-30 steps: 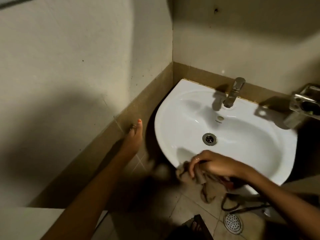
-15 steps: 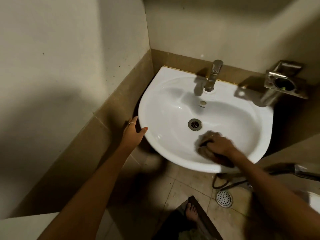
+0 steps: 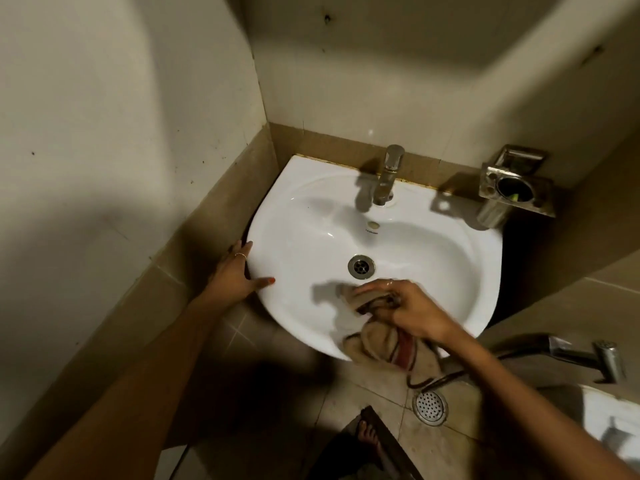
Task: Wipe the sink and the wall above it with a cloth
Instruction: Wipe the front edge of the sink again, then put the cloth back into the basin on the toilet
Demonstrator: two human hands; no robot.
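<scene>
A white wall-mounted sink (image 3: 433,244) fills the corner, with a metal tap (image 3: 388,176) at its back and a drain (image 3: 361,267) in the middle. My right hand (image 3: 407,311) grips a beige cloth (image 3: 372,336) and presses it on the basin's front inner slope; part of the cloth hangs over the front rim. My left hand (image 3: 235,275) rests on the sink's left rim, thumb on top. The cream wall (image 3: 398,81) rises above the sink behind a brown tile band.
A metal holder (image 3: 516,187) is fixed to the wall right of the tap. A spray hose head (image 3: 588,355) hangs lower right near a white fixture (image 3: 613,420). On the floor are a round drain (image 3: 431,407) and my foot (image 3: 370,438).
My left hand left the side wall and settled on the sink's left rim. My right hand carried the cloth from the front rim into the basin and now rubs slightly further left.
</scene>
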